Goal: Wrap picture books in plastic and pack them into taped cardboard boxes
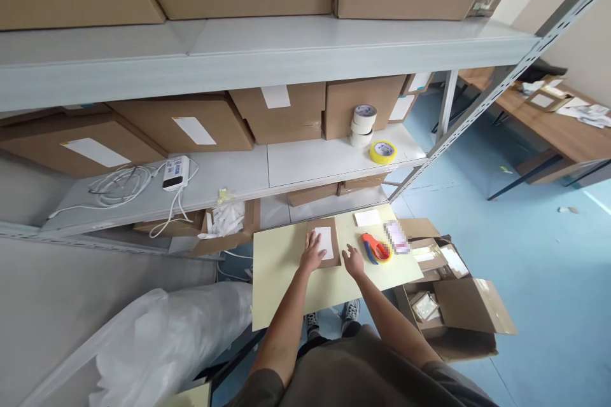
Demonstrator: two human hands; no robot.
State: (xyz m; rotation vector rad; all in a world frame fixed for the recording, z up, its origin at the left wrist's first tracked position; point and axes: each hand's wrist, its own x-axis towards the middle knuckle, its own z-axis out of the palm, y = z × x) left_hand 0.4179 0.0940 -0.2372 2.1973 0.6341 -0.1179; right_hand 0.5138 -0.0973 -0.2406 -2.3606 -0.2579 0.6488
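A small flat cardboard box [336,248] lies on the pale yellow tabletop [281,292], with a white paper label [326,243] on its upper face. My left hand [312,252] rests on the box and the label's left edge, fingers spread. Just right of the box, my right hand [353,261] is held with its fingers apart and nothing visible in them. To the right of that hand sits a red and blue tape dispenser [375,247] with a roll of yellow tape. Behind it lie a stack of white labels [367,217] and a pixelated pinkish-white item [396,237].
Beyond the table, a grey metal shelf [310,164] carries cartons, white tape rolls [361,124], a yellow tape roll [382,152] and a power strip [176,173] with cables. An open carton [470,305] holding small boxes stands at right; plastic wrap [191,331] bulges at left.
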